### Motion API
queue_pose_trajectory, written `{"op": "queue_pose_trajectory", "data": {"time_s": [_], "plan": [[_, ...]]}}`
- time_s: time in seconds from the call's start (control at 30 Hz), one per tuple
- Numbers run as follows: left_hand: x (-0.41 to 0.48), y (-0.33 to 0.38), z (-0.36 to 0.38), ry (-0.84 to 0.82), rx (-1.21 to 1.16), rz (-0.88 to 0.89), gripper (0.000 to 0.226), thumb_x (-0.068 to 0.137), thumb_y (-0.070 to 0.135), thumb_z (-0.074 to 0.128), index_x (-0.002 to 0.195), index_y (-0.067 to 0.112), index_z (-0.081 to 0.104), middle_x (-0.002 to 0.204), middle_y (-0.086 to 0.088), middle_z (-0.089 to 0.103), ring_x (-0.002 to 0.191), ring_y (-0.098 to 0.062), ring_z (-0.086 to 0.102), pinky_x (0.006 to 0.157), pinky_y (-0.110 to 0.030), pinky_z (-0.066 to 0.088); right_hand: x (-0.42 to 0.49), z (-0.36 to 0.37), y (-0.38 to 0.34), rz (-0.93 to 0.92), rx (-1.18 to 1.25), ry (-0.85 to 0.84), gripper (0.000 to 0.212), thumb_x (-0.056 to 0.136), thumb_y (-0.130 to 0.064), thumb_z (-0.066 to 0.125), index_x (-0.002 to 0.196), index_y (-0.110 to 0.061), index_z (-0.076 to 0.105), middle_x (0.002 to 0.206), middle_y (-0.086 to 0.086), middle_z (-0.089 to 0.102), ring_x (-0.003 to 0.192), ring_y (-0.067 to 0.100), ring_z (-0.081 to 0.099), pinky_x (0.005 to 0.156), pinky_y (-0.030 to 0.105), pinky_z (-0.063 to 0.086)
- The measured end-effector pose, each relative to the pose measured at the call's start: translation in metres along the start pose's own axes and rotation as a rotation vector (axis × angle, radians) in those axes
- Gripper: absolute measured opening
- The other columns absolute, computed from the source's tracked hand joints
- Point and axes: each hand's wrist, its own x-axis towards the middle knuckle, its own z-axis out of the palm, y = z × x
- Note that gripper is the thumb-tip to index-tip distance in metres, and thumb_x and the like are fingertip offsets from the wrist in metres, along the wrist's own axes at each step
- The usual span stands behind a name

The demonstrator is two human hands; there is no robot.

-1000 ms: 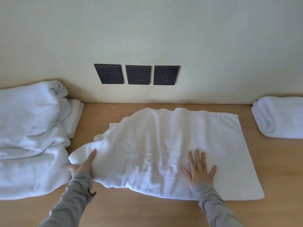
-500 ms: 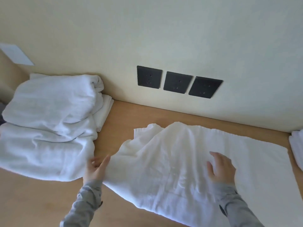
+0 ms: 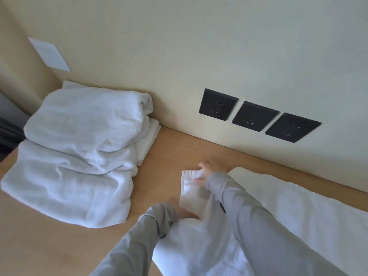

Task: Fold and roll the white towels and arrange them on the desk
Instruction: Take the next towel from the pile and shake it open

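Note:
A white towel point(image 3: 288, 212) lies spread on the wooden desk point(image 3: 179, 148), running off to the right and toward me. My right hand point(image 3: 206, 171) has reached across to the towel's far left corner and pinches it there, lifting a small flap. My left hand point(image 3: 184, 213) is at the towel's near left edge, just below that flap. It is blurred, and its fingers are hidden by the cloth and my grey sleeve. My forearms cross over the towel.
A bulky pile of loosely folded white towels point(image 3: 79, 156) fills the desk's left end, against the wall. Three black wall sockets point(image 3: 218, 104) sit just above the desk. A white plate point(image 3: 49, 54) is on the left wall. Bare wood shows between pile and towel.
My view swung left, so the rolled towel at the right left the frame. My right hand came off the towel's middle and crossed to its far left corner. My left hand stayed at the left edge.

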Motion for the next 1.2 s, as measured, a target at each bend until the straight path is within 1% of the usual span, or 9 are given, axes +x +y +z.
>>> {"op": "queue_pose_trajectory", "data": {"time_s": [0.07,0.17,0.33,0.47,0.53,0.77,0.87,1.03,1.2], "plan": [[-0.010,0.003,0.004,0.062,-0.080,0.033,0.039,0.075,0.040,0.069,0.109,0.021,0.063,0.111,-0.004,0.065,0.101,-0.021,0.060,0.090,-0.033,0.049,-0.009,-0.004,0.007,0.044,-0.036,-0.102,0.056,0.080,-0.050,0.059,0.128,-0.025,0.046,0.128,0.001,0.052,0.121,0.025,0.046,0.096,0.035,0.038],[-0.037,0.007,0.004,0.402,-0.076,0.082,0.038,0.068,0.042,0.059,0.105,0.035,0.054,0.096,0.003,0.064,0.096,-0.024,0.062,0.074,-0.030,0.048,-0.026,-0.015,0.022,0.024,0.246,-0.077,0.011,0.080,-0.034,0.063,0.085,-0.028,0.054,0.085,-0.003,0.056,0.089,0.021,0.055,0.072,0.026,0.040],[-0.065,-0.006,0.015,1.081,0.147,0.269,0.044,0.063,0.040,0.079,0.095,0.022,0.056,0.077,0.007,0.055,0.086,-0.027,0.057,0.063,-0.034,0.043,-0.055,-0.035,0.021,-0.336,0.796,0.590,0.016,0.083,-0.013,0.065,0.077,-0.010,0.052,0.070,0.004,0.050,0.066,0.018,0.045,0.064,0.024,0.039],[-0.038,-0.025,-0.007,0.770,-0.147,-0.052,0.062,0.075,0.069,0.054,0.113,0.021,0.047,0.116,0.005,0.048,0.115,-0.022,0.041,0.099,-0.038,0.033,-0.052,-0.015,0.008,-0.241,0.651,0.472,0.022,0.087,-0.001,0.053,0.108,-0.002,0.060,0.099,0.011,0.061,0.091,0.024,0.055,0.080,0.032,0.040],[-0.019,-0.033,-0.023,0.669,-0.336,-0.104,0.058,0.087,0.063,0.040,0.114,0.012,0.048,0.122,-0.007,0.050,0.117,-0.028,0.042,0.100,-0.040,0.034,-0.054,0.001,0.009,-0.220,0.636,0.386,0.027,0.082,0.006,0.048,0.097,-0.013,0.061,0.099,0.009,0.062,0.092,0.025,0.056,0.081,0.029,0.041],[0.010,-0.006,-0.068,0.559,-0.471,0.122,0.037,0.091,0.043,0.052,0.115,0.016,0.061,0.108,-0.002,0.064,0.104,-0.023,0.057,0.086,-0.028,0.041,-0.065,0.015,0.010,-0.248,0.688,0.443,0.005,0.074,-0.027,0.061,0.074,-0.024,0.058,0.074,-0.013,0.054,0.072,0.004,0.047,0.070,0.023,0.042],[0.008,0.016,-0.069,0.461,-0.512,0.221,0.044,0.086,0.051,0.055,0.102,0.013,0.069,0.094,-0.010,0.067,0.094,-0.028,0.061,0.088,-0.037,0.046,-0.068,0.006,0.008,-0.225,0.811,0.524,0.028,0.075,-0.050,0.049,0.058,-0.029,0.041,0.058,-0.011,0.040,0.061,0.002,0.041,0.061,0.013,0.034],[-0.011,0.040,-0.060,0.475,-0.544,0.417,0.044,0.077,0.052,0.068,0.049,0.022,0.052,0.048,0.012,0.038,0.049,-0.009,0.034,0.051,-0.022,0.030,-0.065,-0.010,0.004,-0.214,0.876,0.546,0.041,0.093,-0.023,0.055,0.059,-0.021,0.032,0.057,-0.010,0.029,0.059,0.011,0.031,0.061,0.024,0.027],[-0.023,0.049,-0.058,0.496,-0.703,0.566,0.018,0.087,0.022,0.066,0.069,0.018,0.068,0.047,0.017,0.051,0.047,0.001,0.044,0.054,-0.014,0.035,-0.074,-0.018,-0.001,-0.244,0.867,0.497,0.025,0.094,-0.023,0.053,0.072,-0.013,0.055,0.065,-0.012,0.043,0.070,0.013,0.044,0.071,0.027,0.036]]}}
